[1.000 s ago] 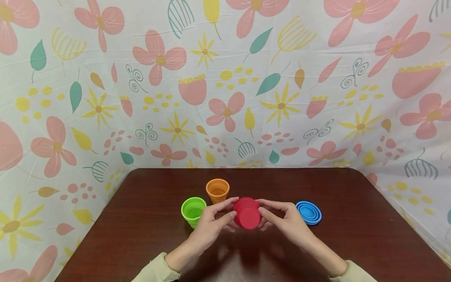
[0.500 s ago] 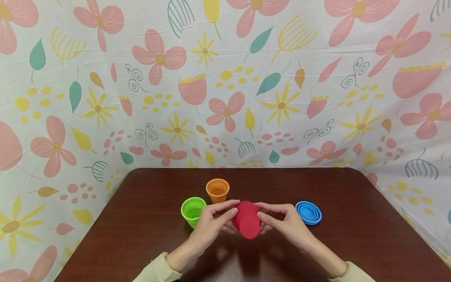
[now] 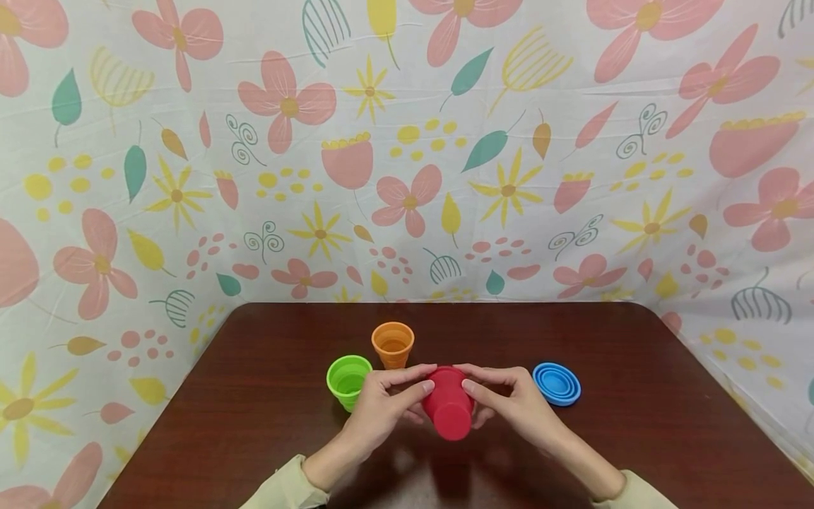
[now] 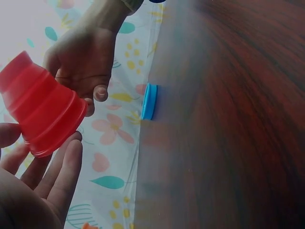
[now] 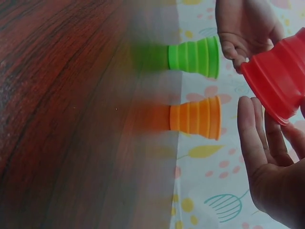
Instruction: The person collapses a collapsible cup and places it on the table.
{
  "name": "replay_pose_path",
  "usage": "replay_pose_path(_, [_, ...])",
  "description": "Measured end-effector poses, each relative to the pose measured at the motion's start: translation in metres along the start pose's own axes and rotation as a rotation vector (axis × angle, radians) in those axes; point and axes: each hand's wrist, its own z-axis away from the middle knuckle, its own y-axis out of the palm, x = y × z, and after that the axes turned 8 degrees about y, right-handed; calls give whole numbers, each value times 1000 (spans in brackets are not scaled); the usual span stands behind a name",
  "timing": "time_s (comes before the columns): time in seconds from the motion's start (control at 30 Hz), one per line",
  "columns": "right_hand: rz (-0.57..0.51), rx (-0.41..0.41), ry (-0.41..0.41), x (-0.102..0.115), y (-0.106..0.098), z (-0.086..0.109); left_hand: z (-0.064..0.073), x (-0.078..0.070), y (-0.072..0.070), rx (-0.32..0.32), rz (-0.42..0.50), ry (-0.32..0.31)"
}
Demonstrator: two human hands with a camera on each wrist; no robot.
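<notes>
A red collapsible cup [image 3: 450, 406], drawn out into stepped rings, is held above the table between both hands. Its base tips down toward the person in the head view, and its wide rim faces away. My left hand [image 3: 384, 404] pinches the cup's left side between thumb and fingers. On the other side my right hand [image 3: 518, 404] grips it the same way. The left wrist view shows the stepped wall of the red cup [image 4: 45, 105] from the side. The cup's inside is hidden.
Left of the hands stand a green cup [image 3: 349, 382] and, behind it, an orange cup [image 3: 393, 343], both extended and upright. A blue collapsible cup [image 3: 557, 384] lies folded flat at the right. The dark wooden table [image 3: 267, 353] ends at a flowered cloth [image 3: 407, 141].
The red cup has grown longer, its base moving down toward the person. Both hands have kept hold of it and barely shifted. The other cups have stayed put.
</notes>
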Motion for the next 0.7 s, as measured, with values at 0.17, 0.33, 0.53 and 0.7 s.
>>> replay_pose_path(0.17, [9,-11,18,1,1,0,0,-2,1,3,-16,14])
replay_pose_path(0.33, [12,-6,22,1,1,0,0,-3,2,-7,-27,6])
replay_pose_path(0.53, [18,5,12,2,0,-1,-1,-2,2,-2,-18,0])
replay_pose_path(0.7, [22,14,6,1,0,-1,-1,-1,1,16,19,-3])
